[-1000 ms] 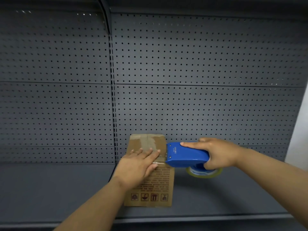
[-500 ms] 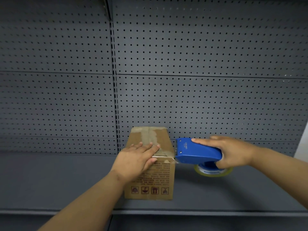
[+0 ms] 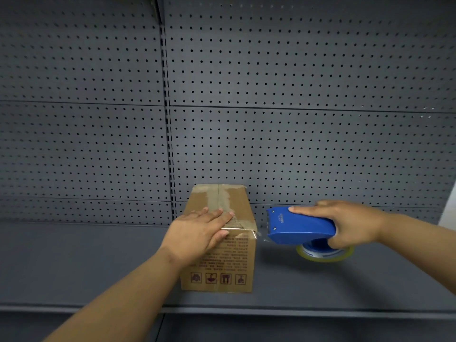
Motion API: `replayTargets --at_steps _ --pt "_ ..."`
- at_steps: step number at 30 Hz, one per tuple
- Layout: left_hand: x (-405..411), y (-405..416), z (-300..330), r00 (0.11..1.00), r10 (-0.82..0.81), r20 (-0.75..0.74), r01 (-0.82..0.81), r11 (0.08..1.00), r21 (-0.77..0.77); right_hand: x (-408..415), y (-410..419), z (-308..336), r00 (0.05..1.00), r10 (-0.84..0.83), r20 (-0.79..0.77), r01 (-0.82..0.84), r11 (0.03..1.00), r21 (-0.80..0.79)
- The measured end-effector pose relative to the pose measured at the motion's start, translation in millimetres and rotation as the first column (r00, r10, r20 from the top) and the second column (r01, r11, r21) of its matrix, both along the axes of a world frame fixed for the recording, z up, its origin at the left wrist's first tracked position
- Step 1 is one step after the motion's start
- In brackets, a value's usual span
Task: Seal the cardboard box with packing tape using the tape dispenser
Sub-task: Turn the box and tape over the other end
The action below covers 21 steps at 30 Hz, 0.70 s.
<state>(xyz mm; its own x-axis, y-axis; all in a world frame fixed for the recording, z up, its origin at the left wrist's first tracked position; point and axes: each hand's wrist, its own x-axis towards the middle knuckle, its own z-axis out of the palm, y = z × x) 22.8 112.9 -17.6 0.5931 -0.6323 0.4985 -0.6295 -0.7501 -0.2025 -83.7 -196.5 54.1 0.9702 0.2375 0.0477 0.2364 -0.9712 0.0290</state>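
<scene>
A small brown cardboard box (image 3: 230, 265) stands on the grey shelf (image 3: 74, 267), with tape strips along its top seam and printed symbols on its front. My left hand (image 3: 199, 232) lies flat on the box's near top edge, fingers spread, pressing on tape there. My right hand (image 3: 345, 224) grips a blue tape dispenser (image 3: 298, 229) just right of the box, apart from it. A clear roll of tape (image 3: 323, 254) shows under the dispenser. A short shiny piece of tape sticks out at the box's top right corner toward the dispenser's mouth.
A grey perforated back panel (image 3: 296, 144) rises behind the shelf, with a slotted upright (image 3: 169, 144) left of the box. The shelf's front lip (image 3: 296, 313) runs across the bottom. A pale wall edge (image 3: 447, 206) shows at far right.
The dispenser has moved right, away from the box's right edge where it touched a second ago. My left hand stays pressed on the box top.
</scene>
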Motion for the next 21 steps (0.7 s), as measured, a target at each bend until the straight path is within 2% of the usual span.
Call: replayTargets --at_steps 12,15,16,18,19,21 --pt "2.5 -2.5 -0.6 0.999 -0.022 0.029 0.022 1.000 0.011 16.1 35.4 39.6 0.976 -0.031 -0.215 -0.012 0.980 -0.198" --pt "2.4 -2.5 0.0 0.999 -0.021 0.038 0.020 1.000 0.022 24.3 41.2 45.4 0.980 -0.025 -0.198 -0.025 0.968 -0.250" --pt "2.0 -0.9 1.2 0.999 -0.024 0.040 0.023 1.000 0.019 24.5 43.0 43.5 0.984 -0.030 -0.178 -0.035 0.936 -0.351" --pt "2.1 1.7 1.5 0.999 -0.034 0.023 0.034 0.999 0.000 26.4 37.9 20.8 0.989 -0.016 -0.146 -0.075 0.799 -0.597" --pt "3.6 3.2 -0.5 0.999 -0.036 0.020 0.037 0.999 -0.013 27.5 30.9 9.9 0.991 -0.022 -0.128 -0.066 0.766 -0.640" --pt "5.9 3.6 -2.1 0.998 -0.047 0.029 0.048 0.999 -0.025 27.7 21.9 2.3 0.996 -0.074 -0.053 0.036 0.854 -0.519"
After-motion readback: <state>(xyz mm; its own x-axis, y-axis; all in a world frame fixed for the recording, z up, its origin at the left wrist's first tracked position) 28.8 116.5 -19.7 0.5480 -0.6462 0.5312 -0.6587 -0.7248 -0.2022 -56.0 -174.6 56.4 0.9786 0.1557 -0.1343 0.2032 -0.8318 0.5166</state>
